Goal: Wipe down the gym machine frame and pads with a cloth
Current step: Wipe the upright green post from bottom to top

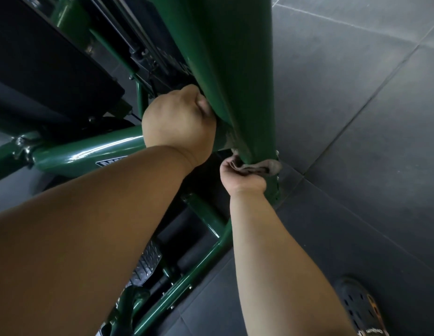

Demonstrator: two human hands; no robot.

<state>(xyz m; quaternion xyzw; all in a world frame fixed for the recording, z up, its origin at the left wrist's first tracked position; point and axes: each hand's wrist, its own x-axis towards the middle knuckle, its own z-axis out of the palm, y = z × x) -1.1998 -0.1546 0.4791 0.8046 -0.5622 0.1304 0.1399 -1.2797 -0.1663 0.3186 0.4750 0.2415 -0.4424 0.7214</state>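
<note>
Green upright post of gym machine frame as landmark; left hand curled around post's left side, gripping it partway up; right hand lower, at post's base, fingers pinching grey cloth; cloth wrapped round post foot, touching it; black pad well left of post; black clog on tiled floor right of post.
</note>
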